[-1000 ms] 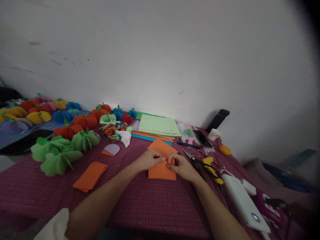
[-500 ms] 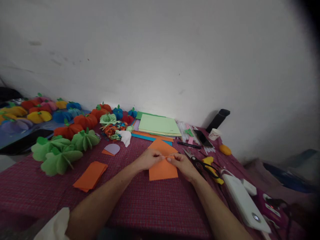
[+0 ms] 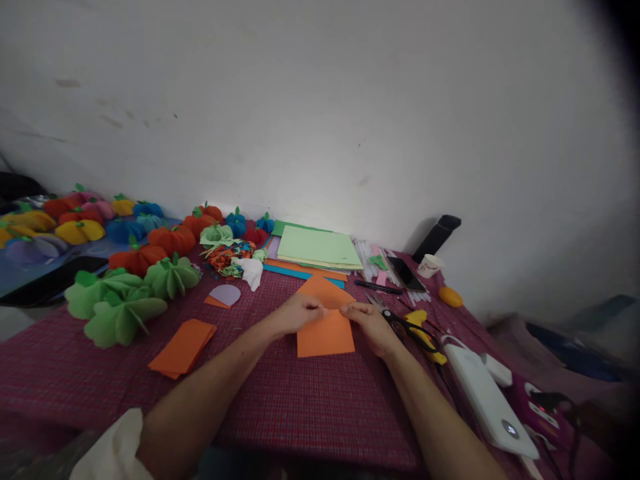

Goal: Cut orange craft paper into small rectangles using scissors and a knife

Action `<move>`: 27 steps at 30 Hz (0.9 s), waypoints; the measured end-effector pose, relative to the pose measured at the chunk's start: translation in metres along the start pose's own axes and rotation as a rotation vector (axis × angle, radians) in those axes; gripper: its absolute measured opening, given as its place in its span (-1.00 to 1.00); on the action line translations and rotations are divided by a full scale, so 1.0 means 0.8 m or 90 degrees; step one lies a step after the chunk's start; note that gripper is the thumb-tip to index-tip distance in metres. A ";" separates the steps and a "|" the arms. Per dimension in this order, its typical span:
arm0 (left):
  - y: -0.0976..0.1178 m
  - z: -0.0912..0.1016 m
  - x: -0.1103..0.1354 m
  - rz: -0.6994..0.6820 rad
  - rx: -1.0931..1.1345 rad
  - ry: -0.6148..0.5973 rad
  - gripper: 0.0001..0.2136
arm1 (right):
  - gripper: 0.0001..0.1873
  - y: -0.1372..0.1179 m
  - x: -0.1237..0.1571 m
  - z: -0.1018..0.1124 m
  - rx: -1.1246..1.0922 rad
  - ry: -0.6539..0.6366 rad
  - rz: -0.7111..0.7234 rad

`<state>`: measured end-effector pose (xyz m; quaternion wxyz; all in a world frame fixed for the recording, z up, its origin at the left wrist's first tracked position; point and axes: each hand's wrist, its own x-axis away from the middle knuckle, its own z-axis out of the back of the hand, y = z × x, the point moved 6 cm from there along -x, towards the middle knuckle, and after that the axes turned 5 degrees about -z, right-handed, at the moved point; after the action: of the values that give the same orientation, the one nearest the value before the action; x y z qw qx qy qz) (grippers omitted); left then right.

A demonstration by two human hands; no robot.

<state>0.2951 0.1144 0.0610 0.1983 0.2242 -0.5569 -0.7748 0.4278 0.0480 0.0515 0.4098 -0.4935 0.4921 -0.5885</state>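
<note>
An orange paper sheet point(image 3: 325, 333) lies on the plaid red tablecloth point(image 3: 310, 407) in front of me, folded at its far edge. My left hand point(image 3: 296, 312) pinches the fold at the sheet's upper left. At the upper right of the same fold, my right hand point(image 3: 370, 323) presses with its fingertips together. A second orange sheet point(image 3: 320, 288) lies just behind the hands.
Black-and-yellow scissors point(image 3: 413, 329) lie right of my right hand, with a white power bank point(image 3: 487, 407) nearer the edge. A stack of orange cards point(image 3: 183, 346) lies at left. Green paper pumpkins point(image 3: 120, 300) and other coloured ones crowd the far left. Green paper sheets point(image 3: 317, 248), a pen point(image 3: 377, 287) and a small cup point(image 3: 429, 266) sit by the wall.
My hands have moved apart along the far edge of the orange sheet, the right hand sliding right. The sheet has shifted slightly away from me.
</note>
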 end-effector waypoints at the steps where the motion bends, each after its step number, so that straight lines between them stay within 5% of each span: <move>1: -0.002 -0.001 0.000 0.008 0.015 -0.002 -0.67 | -0.70 -0.001 0.001 -0.001 0.001 -0.007 -0.003; 10: -0.012 -0.009 0.000 0.036 0.002 -0.020 -0.66 | -0.71 0.007 0.002 -0.019 0.049 -0.027 -0.005; 21: -0.012 0.017 0.002 0.047 0.122 0.079 -0.70 | -0.75 0.000 -0.002 0.018 -0.064 0.069 -0.016; 27: -0.019 -0.003 0.002 0.094 0.239 0.048 -0.63 | -0.71 -0.005 -0.004 0.026 -0.076 0.142 0.031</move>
<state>0.2941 0.1162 0.0459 0.2304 0.2445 -0.6986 -0.6318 0.4492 0.0481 0.0551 0.3366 -0.4363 0.5806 -0.5994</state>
